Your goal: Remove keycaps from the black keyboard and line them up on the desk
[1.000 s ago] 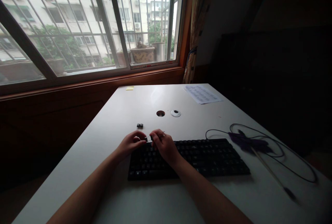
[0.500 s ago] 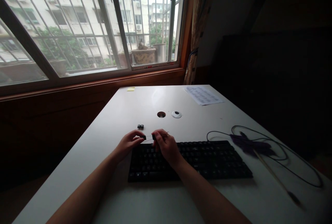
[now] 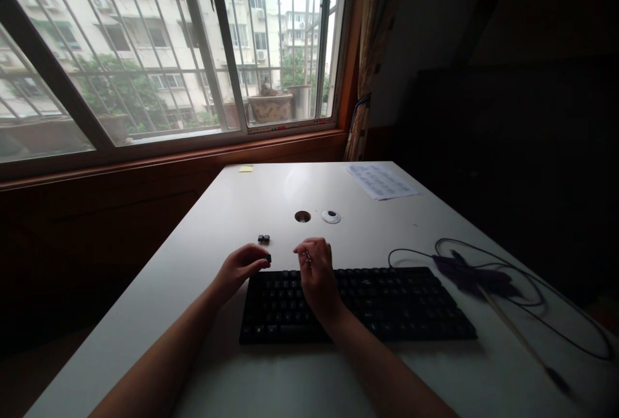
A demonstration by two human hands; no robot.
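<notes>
My left hand (image 3: 244,261) is above the left back corner of the black keyboard (image 3: 387,302). It pinches a small black keycap (image 3: 268,258) between thumb and fingertips. Two more black keycaps (image 3: 264,238) lie side by side on the white table just beyond it. My right hand (image 3: 316,269) hovers over the keyboard, turned upward with its fingers curled. A wire keycap puller is in it, mostly hidden by the fingers; a small shiny bit shows at the fingers, and I cannot tell whether it belongs to the puller.
Right of the keyboard lie a looped black cable (image 3: 536,295) and a thin-handled brush with dark purple bristles (image 3: 464,273). Farther back are a round hole (image 3: 302,217), its white cover (image 3: 331,217), printed papers (image 3: 382,181) and a yellow sticky note (image 3: 246,168). A barred window stands behind.
The wires that stretched between my hands have come away from the keycap. My right hand has moved right and rotated upward, while my left still pinches the keycap.
</notes>
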